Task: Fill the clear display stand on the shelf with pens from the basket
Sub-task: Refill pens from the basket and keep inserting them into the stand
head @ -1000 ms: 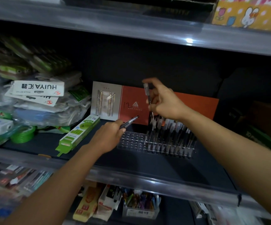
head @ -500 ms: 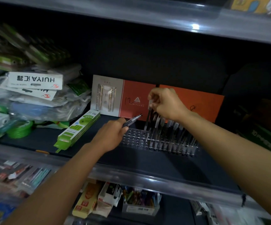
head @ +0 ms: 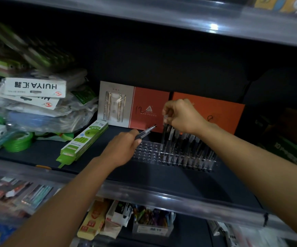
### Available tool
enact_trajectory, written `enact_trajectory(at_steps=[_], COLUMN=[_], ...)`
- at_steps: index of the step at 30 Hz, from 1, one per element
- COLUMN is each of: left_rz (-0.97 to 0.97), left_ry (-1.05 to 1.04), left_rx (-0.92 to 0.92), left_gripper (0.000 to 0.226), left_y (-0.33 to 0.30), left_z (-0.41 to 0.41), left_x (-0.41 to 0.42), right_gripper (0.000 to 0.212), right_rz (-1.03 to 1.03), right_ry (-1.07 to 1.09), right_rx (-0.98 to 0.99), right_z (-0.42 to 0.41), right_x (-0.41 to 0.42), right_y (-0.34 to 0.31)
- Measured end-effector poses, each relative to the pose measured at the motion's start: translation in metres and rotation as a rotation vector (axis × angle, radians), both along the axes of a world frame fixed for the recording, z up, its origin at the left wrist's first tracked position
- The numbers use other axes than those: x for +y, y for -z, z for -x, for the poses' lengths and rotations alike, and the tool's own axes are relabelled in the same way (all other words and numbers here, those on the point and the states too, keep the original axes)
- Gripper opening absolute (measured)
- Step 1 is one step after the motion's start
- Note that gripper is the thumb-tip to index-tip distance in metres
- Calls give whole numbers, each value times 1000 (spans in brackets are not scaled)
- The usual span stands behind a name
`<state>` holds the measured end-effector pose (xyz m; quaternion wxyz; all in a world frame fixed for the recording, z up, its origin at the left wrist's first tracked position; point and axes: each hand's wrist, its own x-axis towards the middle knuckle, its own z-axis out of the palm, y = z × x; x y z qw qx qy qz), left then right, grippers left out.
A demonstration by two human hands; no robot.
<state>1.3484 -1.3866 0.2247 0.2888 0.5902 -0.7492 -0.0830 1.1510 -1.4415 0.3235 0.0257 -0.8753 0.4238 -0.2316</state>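
step: seating a pen in the clear display stand [head: 147, 150] on the shelf | right hand [head: 181, 115] grip pinches pen [head: 165, 134] top, far row | left hand [head: 124, 147] grip holds spare pen [head: 146, 131] | next, likely: release, pass spare into empty left holes

1. We see a dim, murky scene; the shelf recess is nearly black.
2. We spot glare on the upper shelf edge [head: 213, 26].
3. We notice motion blur on the left packets [head: 28, 56] and wide-angle bending at the edges.

Clear dimpled display stand [head: 148, 150], orange-red gift boxes [head: 149, 107], green pen pack [head: 83, 141], green tape roll [head: 18, 141]
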Motion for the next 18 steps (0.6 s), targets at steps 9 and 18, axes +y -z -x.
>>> enact_trajectory(at_steps=[9,18], left_rz=[-24,-14], left_ry=[20,22], left_rx=[3,9], left_gripper=[17,16], left_y=[2,1], left_z=[-4,-6], left_x=[0,2], right_gripper=[11,11], right_rz=[-64,-86], right_ry=[16,17], right_rx=[65,154], right_z=[-2,0], right_x=[-5,-7], right_y=[3,10])
